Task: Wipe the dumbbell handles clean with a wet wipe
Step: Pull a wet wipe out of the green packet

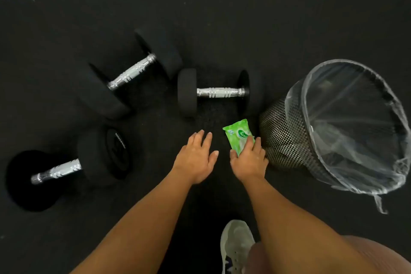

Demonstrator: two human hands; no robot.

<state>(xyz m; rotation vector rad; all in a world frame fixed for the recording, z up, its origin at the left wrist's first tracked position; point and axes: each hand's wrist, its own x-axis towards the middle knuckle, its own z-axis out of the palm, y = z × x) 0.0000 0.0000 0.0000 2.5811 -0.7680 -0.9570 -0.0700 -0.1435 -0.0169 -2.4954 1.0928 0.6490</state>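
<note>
Wipe pack: green glossy soft pouch, on black speckled rubber floor, between middle dumbbell and mesh bin.
Right hand: fingers laid over the pack, thumb curled at its left edge, gripping.
Left hand: fingers straight, slightly spread, holding nothing.
Dumbbells, three: ridged chrome handles, round matte black ends; angled dumbbell, left dumbbell.
Bin: black metal mesh, crinkled clear liner.
</note>
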